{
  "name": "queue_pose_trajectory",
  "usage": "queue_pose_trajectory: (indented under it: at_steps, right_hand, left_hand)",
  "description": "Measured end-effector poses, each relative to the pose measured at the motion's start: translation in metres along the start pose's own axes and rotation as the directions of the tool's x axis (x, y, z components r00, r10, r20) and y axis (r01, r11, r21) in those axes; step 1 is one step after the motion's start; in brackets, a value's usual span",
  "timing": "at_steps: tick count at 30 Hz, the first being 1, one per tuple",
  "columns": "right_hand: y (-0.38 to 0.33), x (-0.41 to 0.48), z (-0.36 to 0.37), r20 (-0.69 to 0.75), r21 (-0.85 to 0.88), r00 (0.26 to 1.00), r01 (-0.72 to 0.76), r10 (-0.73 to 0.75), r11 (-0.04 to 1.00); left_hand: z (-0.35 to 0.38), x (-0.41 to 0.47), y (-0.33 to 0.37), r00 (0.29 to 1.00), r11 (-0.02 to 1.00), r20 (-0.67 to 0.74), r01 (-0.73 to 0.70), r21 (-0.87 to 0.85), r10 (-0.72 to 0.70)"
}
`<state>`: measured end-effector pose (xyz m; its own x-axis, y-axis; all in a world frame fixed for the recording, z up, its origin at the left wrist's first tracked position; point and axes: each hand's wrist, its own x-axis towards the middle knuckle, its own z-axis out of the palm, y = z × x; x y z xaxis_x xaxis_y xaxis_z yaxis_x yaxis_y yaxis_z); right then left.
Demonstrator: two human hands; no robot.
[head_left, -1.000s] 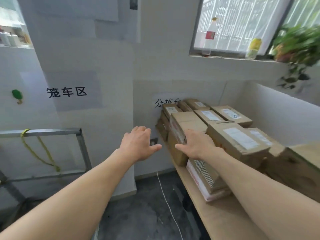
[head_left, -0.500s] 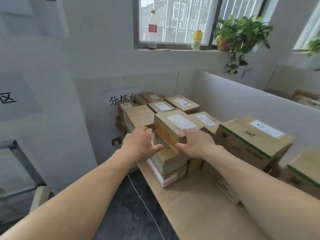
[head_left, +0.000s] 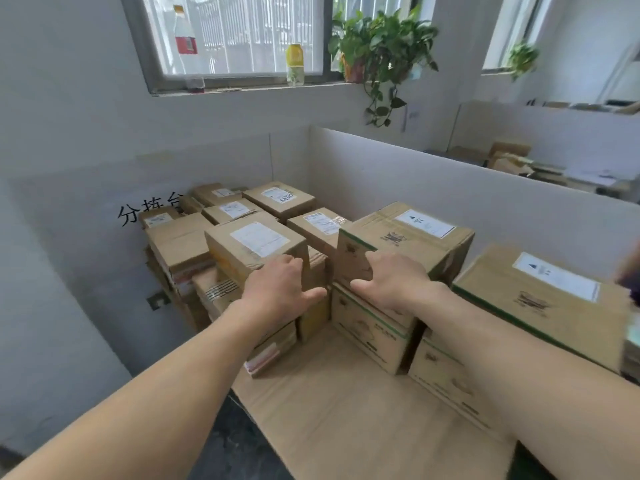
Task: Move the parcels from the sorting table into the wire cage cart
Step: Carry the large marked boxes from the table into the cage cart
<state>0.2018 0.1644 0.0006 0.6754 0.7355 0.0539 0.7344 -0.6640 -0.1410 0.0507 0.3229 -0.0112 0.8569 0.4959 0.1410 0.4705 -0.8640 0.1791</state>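
- Small parcels (head_left: pixel 256 244) stacked on sorting table (head_left: pixel 346 427), far-left end.
- Large boxes (head_left: pixel 408 237) stacked along table's right side.
- Bottles (head_left: pixel 295 64), plant (head_left: pixel 381 43) on sill (head_left: pixel 242 88) behind table's far end.

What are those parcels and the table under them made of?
Parcels: matte brown cardboard, judging by folded edges, taped seams and stuck-on white paper labels. Table: pale wood or wood-look laminate, smooth with faint grain; which, I cannot tell.
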Motion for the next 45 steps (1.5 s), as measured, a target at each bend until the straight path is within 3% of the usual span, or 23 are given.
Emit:
queue_pose_trajectory:
  at_steps: [7, 13, 23, 28, 35, 45]
  right_hand:
    - [0.071, -0.039, -0.004, -0.003, 0.015, 0.976, -0.216, 0.216, 0.976]
    - [0.118, -0.093, -0.009, -0.021, -0.006, 0.901, -0.433, 0.433, 0.901]
    - [0.148, -0.154, 0.000, -0.101, -0.010, 0.841, -0.536, 0.532, 0.844]
    - [0.172, -0.164, 0.000, -0.111, 0.007, 0.829, -0.550, 0.547, 0.835]
    - [0.226, -0.144, -0.008, -0.103, 0.001, 0.842, -0.533, 0.530, 0.846]
    - [0.326, -0.081, -0.019, -0.027, -0.041, 0.914, -0.407, 0.406, 0.913]
  left_hand:
    - [0.033, 0.031, 0.070, 0.978, 0.978, 0.068, -0.191, -0.084, 0.197]
    - [0.061, 0.038, 0.130, 0.921, 0.922, 0.099, -0.363, -0.132, 0.377]
    - [0.091, 0.023, 0.185, 0.848, 0.844, 0.115, -0.482, -0.235, 0.517]
    - [0.094, 0.024, 0.206, 0.851, 0.851, 0.142, -0.466, -0.243, 0.506]
    - [0.098, 0.030, 0.233, 0.909, 0.897, 0.120, -0.358, -0.260, 0.398]
    - [0.111, 0.033, 0.274, 0.982, 0.964, 0.169, -0.036, -0.262, 0.083]
